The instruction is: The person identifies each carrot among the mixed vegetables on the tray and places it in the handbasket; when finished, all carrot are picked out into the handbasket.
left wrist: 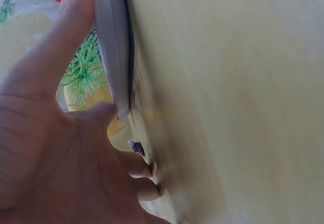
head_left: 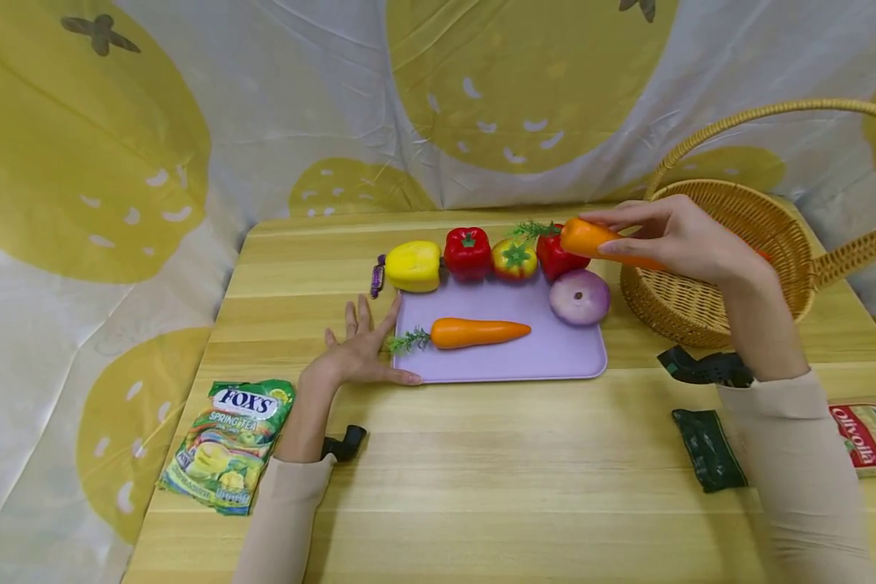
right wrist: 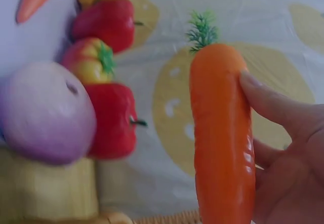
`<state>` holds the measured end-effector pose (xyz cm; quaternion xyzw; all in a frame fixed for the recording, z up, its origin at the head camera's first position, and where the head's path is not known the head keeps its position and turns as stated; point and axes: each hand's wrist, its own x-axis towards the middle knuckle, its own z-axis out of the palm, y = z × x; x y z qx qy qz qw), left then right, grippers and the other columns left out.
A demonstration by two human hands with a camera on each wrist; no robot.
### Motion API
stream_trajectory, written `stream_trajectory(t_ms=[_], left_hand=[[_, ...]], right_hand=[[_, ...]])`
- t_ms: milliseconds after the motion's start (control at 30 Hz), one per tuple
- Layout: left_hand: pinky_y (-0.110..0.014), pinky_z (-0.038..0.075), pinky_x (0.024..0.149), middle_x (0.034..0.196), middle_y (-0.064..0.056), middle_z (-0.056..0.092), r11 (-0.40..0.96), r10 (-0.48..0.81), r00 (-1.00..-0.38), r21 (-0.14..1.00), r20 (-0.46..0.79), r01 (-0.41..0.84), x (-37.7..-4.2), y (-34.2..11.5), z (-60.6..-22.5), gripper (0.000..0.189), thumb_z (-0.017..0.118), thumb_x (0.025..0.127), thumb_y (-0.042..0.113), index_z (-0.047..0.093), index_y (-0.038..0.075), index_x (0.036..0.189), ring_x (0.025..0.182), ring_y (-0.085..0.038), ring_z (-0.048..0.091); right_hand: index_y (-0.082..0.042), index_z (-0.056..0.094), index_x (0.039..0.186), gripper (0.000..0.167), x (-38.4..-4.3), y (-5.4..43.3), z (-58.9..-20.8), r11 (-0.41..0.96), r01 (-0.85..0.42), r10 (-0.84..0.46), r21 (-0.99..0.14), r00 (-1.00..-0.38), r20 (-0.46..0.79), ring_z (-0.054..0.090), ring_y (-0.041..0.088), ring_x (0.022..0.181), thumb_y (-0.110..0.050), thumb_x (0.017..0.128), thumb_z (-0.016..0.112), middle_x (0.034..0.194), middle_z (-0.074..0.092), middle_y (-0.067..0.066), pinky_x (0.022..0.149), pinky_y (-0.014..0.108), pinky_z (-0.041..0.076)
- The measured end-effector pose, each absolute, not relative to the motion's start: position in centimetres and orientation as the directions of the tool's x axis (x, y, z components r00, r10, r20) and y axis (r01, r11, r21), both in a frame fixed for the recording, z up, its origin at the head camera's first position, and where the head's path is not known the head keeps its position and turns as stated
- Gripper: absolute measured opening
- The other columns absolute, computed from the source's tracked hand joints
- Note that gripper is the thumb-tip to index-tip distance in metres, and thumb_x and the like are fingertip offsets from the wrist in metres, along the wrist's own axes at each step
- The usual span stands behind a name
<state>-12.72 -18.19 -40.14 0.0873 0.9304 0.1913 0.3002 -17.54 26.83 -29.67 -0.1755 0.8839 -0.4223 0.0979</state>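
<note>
My right hand [head_left: 689, 235] pinches an orange carrot [right wrist: 220, 133] with a green leafy top, held in the air between the tray and the basket. Spread wide, my left hand [head_left: 358, 353] touches the left edge of the lilac tray [head_left: 504, 365]. A second carrot [head_left: 478, 332] lies across that tray. Along its far side sit a yellow bell pepper [head_left: 413, 266], a red bell pepper [head_left: 468, 253], a yellow-red pepper or tomato [head_left: 515, 261] and another red bell pepper [right wrist: 115, 122]. At the tray's right edge is a purple onion [head_left: 580, 298].
A wicker basket [head_left: 679, 304] with a tall handle stands at the right, with something red partly visible inside. Left lies a FOX'S candy bag [head_left: 229, 446]; a purple-wrapped candy [head_left: 377, 277] is beside the yellow pepper. Near my right forearm are a dark green packet [head_left: 708, 450] and an Olivoilà package [head_left: 872, 438].
</note>
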Motion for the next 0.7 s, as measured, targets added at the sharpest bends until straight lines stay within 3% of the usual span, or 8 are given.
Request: stream_trajectory(t_ms=[100, 267, 333, 467, 567, 700], left_hand=[[-0.083, -0.017, 0.111, 0.164, -0.024, -0.037, 0.907, 0.28, -0.807, 0.418, -0.52, 0.045, -12.7, -18.3, -40.2, 0.14, 0.075, 0.066, 0.085, -0.015, 0.041, 0.163, 0.153, -0.045, -0.034], [-0.083, -0.016, 0.112, 0.164, -0.025, -0.036, 0.913, 0.28, -0.805, 0.405, -0.523, 0.054, -12.6, -18.2, -40.0, 0.137, 0.078, 0.072, 0.077, -0.014, 0.037, 0.164, 0.153, -0.046, -0.034], [-0.083, -0.016, 0.112, 0.164, -0.026, -0.036, 0.915, 0.281, -0.803, 0.399, -0.525, 0.06, -12.6, -18.2, -39.8, 0.136, 0.08, 0.074, 0.073, -0.014, 0.036, 0.165, 0.153, -0.047, -0.034], [-0.083, -0.014, 0.113, 0.164, -0.027, -0.035, 0.916, 0.282, -0.804, 0.396, -0.524, 0.063, -12.6, -18.2, -39.8, 0.136, 0.08, 0.074, 0.073, -0.014, 0.035, 0.165, 0.153, -0.047, -0.032], [-0.083, -0.014, 0.113, 0.164, -0.027, -0.035, 0.915, 0.284, -0.805, 0.399, -0.521, 0.064, -12.6, -18.2, -39.9, 0.135, 0.079, 0.075, 0.073, -0.014, 0.034, 0.165, 0.153, -0.048, -0.032], [-0.083, -0.014, 0.113, 0.164, -0.027, -0.036, 0.918, 0.279, -0.807, 0.392, -0.521, 0.064, -12.6, -18.1, -39.8, 0.134, 0.08, 0.076, 0.071, -0.014, 0.034, 0.165, 0.153, -0.048, -0.032]], right_hand=[[-0.02, 0.068, 0.139, 0.043, -17.7, 29.0, -29.2, 0.607, -0.232, -0.38, -0.76, -0.925, -0.021, 0.056, 0.011, 0.074, -0.02, 0.096, 0.076, 0.123, 0.069, -0.021, 0.059, 0.021, 0.046], [-0.016, 0.068, 0.139, 0.044, -18.2, 32.6, -28.8, 0.634, -0.266, -0.39, -0.726, -0.921, -0.003, 0.063, 0.007, 0.081, -0.012, 0.096, 0.074, 0.121, 0.068, -0.027, 0.061, 0.017, 0.049], [-0.013, 0.067, 0.139, 0.044, -18.4, 33.9, -28.8, 0.636, -0.272, -0.394, -0.722, -0.919, 0.0, 0.062, 0.007, 0.076, -0.01, 0.096, 0.074, 0.12, 0.068, -0.029, 0.059, 0.017, 0.049], [-0.01, 0.066, 0.14, 0.044, -18.7, 36.3, -28.9, 0.652, -0.255, -0.388, -0.714, -0.921, -0.025, 0.064, -0.005, 0.094, -0.008, 0.097, 0.072, 0.121, 0.067, -0.031, 0.073, 0.007, 0.05], [-0.012, 0.062, 0.144, 0.045, -18.8, 37.9, -29.3, 0.678, -0.179, -0.355, -0.713, -0.929, -0.105, 0.061, -0.012, 0.106, -0.011, 0.099, 0.069, 0.121, 0.067, -0.033, 0.081, 0.004, 0.048], [-0.016, 0.059, 0.148, 0.047, -19.1, 39.7, -30.0, 0.738, -0.088, -0.298, -0.669, -0.932, -0.207, 0.055, -0.019, 0.106, -0.019, 0.101, 0.068, 0.121, 0.063, -0.038, 0.08, 0.003, 0.045]])
